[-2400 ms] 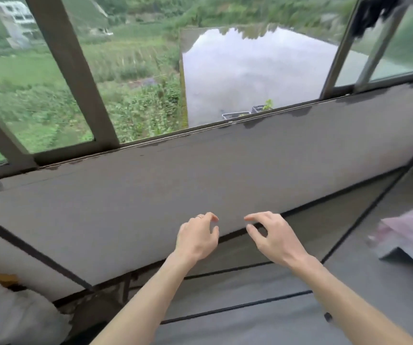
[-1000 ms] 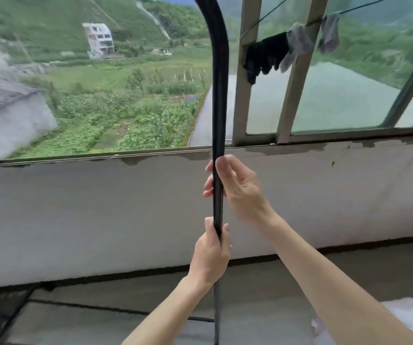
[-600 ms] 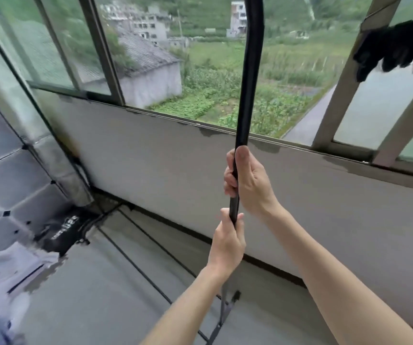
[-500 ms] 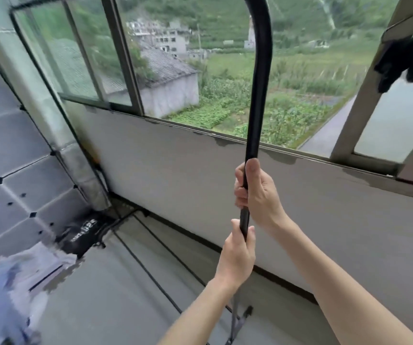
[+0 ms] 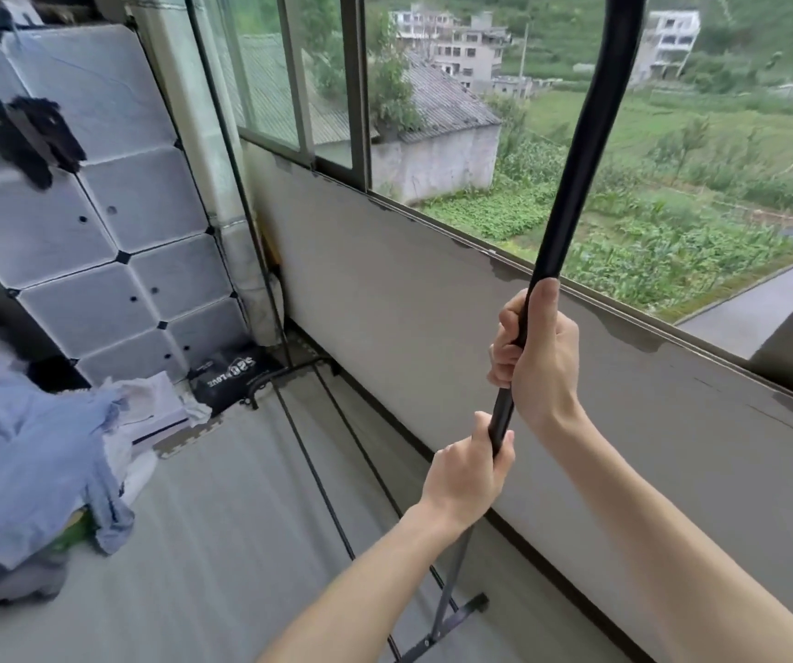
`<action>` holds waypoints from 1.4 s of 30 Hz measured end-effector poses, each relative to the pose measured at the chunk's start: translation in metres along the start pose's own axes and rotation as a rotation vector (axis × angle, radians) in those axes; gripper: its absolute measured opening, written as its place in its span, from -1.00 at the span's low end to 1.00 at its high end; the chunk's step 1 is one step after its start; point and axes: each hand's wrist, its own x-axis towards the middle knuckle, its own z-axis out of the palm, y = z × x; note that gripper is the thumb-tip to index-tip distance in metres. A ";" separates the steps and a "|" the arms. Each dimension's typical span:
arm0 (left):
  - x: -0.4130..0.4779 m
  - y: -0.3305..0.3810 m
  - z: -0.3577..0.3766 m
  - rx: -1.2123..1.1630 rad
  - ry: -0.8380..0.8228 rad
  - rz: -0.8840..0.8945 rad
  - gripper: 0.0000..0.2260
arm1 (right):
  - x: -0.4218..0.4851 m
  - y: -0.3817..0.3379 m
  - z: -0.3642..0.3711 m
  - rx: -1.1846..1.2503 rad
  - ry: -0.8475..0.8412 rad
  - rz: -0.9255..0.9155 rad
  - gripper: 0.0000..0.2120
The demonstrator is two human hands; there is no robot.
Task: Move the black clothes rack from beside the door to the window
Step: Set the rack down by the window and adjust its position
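The black clothes rack (image 5: 576,174) stands along the low grey wall under the window (image 5: 600,136). Its near upright pole rises past the top of the view. My right hand (image 5: 540,358) is shut around that pole at sill height. Just below it, my left hand (image 5: 468,473) grips the same pole. The rack's foot (image 5: 451,624) rests on the floor beneath my hands, and thin bottom rails (image 5: 322,471) run along the floor to the far upright (image 5: 241,193) in the corner.
A white panel cabinet (image 5: 98,222) fills the left wall, with a dark cloth (image 5: 26,136) hanging on it. Blue and white clothes (image 5: 26,452) lie heaped at the left. A black bag (image 5: 232,375) sits in the corner. Grey floor (image 5: 222,543) lies between.
Both hands, empty at first, have closed on the rack's pole. The view has since swung left along the window toward the corner and cabinet, and the grip stays the same.
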 end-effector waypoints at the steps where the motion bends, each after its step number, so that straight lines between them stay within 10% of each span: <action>1: 0.006 0.001 0.002 0.010 -0.012 -0.012 -0.48 | 0.006 0.002 -0.003 -0.002 -0.003 -0.008 -0.44; 29: 0.199 0.085 0.116 0.090 0.093 -0.483 -0.58 | 0.221 0.040 -0.167 0.077 -0.570 0.039 -0.40; 42: 0.164 0.083 0.120 0.055 0.093 -0.594 -0.62 | 0.204 0.037 -0.180 -0.357 -0.705 -0.218 -0.59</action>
